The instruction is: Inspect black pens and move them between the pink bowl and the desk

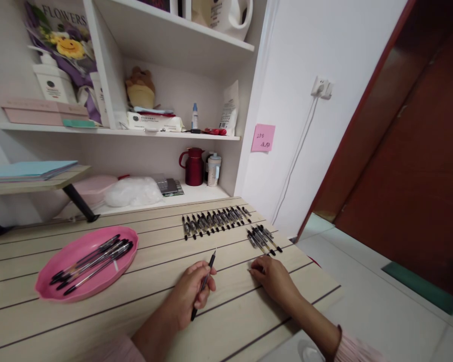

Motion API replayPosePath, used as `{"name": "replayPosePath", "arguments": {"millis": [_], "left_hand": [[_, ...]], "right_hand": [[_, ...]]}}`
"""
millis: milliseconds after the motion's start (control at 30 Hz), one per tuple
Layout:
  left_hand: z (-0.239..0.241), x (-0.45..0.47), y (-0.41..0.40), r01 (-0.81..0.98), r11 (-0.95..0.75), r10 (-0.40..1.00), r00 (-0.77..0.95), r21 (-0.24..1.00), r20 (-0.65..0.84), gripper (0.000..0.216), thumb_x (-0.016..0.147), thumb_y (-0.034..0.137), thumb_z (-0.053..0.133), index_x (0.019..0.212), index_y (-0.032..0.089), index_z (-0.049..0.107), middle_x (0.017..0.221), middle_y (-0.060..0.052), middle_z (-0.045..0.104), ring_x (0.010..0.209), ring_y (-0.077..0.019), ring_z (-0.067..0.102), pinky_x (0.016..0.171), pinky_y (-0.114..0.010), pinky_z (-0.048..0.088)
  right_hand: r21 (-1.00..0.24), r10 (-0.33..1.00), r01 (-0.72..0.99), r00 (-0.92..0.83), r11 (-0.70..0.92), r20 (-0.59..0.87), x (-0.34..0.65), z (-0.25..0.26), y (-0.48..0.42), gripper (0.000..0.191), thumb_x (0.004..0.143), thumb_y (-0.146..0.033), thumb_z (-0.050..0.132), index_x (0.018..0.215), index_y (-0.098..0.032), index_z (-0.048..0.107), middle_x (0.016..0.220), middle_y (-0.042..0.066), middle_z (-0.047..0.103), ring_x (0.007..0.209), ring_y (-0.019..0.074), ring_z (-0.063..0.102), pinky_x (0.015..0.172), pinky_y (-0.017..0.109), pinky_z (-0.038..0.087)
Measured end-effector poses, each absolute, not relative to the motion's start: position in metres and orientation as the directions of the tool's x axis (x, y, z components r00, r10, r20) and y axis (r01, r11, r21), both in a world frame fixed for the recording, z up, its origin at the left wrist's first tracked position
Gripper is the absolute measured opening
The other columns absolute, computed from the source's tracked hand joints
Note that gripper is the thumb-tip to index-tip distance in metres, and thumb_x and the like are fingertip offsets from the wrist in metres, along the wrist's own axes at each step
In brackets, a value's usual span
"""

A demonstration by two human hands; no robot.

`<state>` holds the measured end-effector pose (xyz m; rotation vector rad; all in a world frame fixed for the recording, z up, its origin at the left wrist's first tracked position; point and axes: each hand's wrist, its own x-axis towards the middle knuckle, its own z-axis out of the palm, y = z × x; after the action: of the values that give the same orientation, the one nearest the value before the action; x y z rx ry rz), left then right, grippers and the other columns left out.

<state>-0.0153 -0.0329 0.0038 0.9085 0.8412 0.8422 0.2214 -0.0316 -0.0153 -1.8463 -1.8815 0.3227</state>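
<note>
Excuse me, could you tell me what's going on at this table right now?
A person sits at a wooden table. The left hand holds a pen, tip pointing away. The right hand rests on the table beside a small group of pens. A longer row of pens lies behind, and a pink tray holds more.

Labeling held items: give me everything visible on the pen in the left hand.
The pen is a slim black stick pen, plastic by the look, with a pale pointed tip showing at its upper end, so that end looks uncapped. The left hand grips it around the middle, fingers curled over the barrel. It is tilted, tip up and away from the person, lower end toward the wrist above the wooden table. Whether the lower end touches the table cannot be told. No markings are readable.
</note>
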Motion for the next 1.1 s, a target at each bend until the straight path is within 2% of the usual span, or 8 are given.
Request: {"name": "replayPosePath", "arguments": {"millis": [200,433,667,867,1033,1100], "left_hand": [[0.005,-0.015,-0.034,-0.247,0.367,0.878,0.411,0.897,-0.246,0.014,0.077,0.03,0.047,0.077,0.017,0.051,0.055,0.004,0.052,0.031,-0.0003,0.023,0.033,-0.017,0.008],[0.006,-0.015,-0.034,-0.246,0.374,0.873,0.419,0.894,-0.25,0.012,0.076,0.028,0.047,0.077,0.017,0.05,0.055,0.004,0.052,0.031,-0.0006,0.024,0.033,-0.016,0.009],[0.007,-0.014,-0.034,-0.246,0.377,0.871,0.423,0.893,-0.251,0.013,0.077,0.029,0.046,0.077,0.017,0.05,0.055,0.004,0.052,0.031,-0.0005,0.023,0.033,-0.016,0.008],[0.007,-0.014,-0.034,-0.251,0.386,0.869,0.421,0.887,-0.259,0.012,0.076,0.028,0.048,0.077,0.017,0.05,0.054,0.004,0.052,0.031,-0.0005,0.024,0.033,-0.016,0.008],[0.007,-0.014,-0.034,-0.262,0.396,0.87,0.414,0.88,-0.268,0.013,0.075,0.029,0.051,0.077,0.016,0.052,0.054,0.004,0.053,0.03,-0.0008,0.026,0.033,-0.016,0.01],[0.007,-0.014,-0.034,-0.286,0.402,0.878,0.391,0.87,-0.277,0.014,0.075,0.029,0.053,0.077,0.016,0.053,0.054,0.003,0.054,0.032,-0.0016,0.031,0.032,-0.015,0.014]], "right_hand": [[-0.434,0.987,0.895,-0.037,0.103,0.156,0.227,-0.009,-0.031,0.02,0.074,-0.019,0.048,0.078,-0.02,0.068,0.081,0.004,0.067,0.075,0.0149,0.058,0.066,0.022,0.036],[-0.2,0.973,0.972,0.157,-0.123,0.168,0.24,0.01,-0.011,0.017,0.078,-0.027,0.05,0.077,-0.021,0.066,0.085,0.005,0.066,0.079,0.0181,0.059,0.061,0.024,0.034],[-0.052,0.979,0.984,0.176,-0.171,0.102,0.237,0.006,0.002,0.02,0.082,-0.029,0.045,0.083,-0.021,0.064,0.091,0.007,0.064,0.085,0.0197,0.058,0.067,0.027,0.037],[-0.021,0.98,0.988,0.156,-0.154,0.122,0.235,0.002,0.007,0.02,0.083,-0.027,0.044,0.085,-0.019,0.062,0.094,0.008,0.063,0.087,0.0197,0.058,0.069,0.028,0.039],[-0.032,0.976,0.988,0.153,-0.15,0.156,0.235,0.004,0.007,0.019,0.084,-0.024,0.044,0.082,-0.018,0.061,0.092,0.01,0.063,0.082,0.0197,0.059,0.065,0.028,0.039],[-0.057,0.969,0.987,0.158,-0.15,0.191,0.232,0.007,0.001,0.018,0.084,-0.025,0.045,0.081,-0.017,0.061,0.091,0.011,0.063,0.079,0.0201,0.059,0.063,0.028,0.038]]}}
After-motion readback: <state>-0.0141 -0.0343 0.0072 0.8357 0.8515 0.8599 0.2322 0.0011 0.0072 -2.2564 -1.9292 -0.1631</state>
